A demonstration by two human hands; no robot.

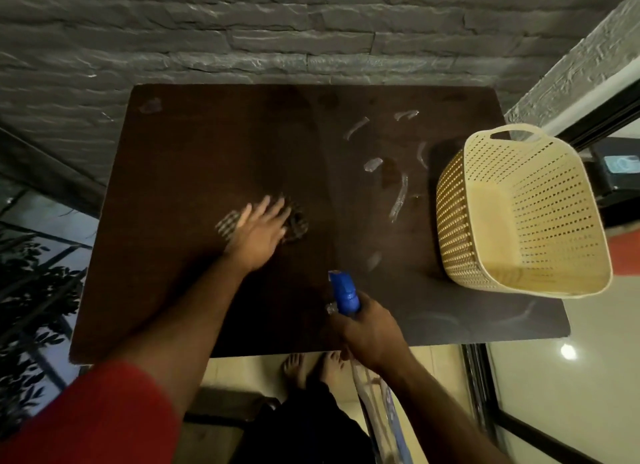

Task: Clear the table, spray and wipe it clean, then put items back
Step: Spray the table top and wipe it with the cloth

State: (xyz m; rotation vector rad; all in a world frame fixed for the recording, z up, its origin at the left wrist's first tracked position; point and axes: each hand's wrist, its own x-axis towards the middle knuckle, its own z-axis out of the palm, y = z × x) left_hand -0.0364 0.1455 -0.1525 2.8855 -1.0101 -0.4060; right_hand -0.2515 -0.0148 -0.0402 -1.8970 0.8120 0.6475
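A dark brown table (173,144) stands against a grey stone wall. My left hand (261,233) lies flat, fingers spread, pressing a dark checked cloth (298,222) onto the middle of the tabletop; the hand and cloth are motion-blurred. My right hand (372,328) grips a blue spray bottle (343,290) over the front edge of the table, nozzle pointing away from me. Wet streaks (400,196) shine on the right half of the tabletop.
A cream perforated plastic basket (453,200) sits tilted on the table's right edge, empty inside as far as I can see. Beyond it is a glass door frame (588,124). My bare feet (311,370) show on the tiled floor below the front edge.
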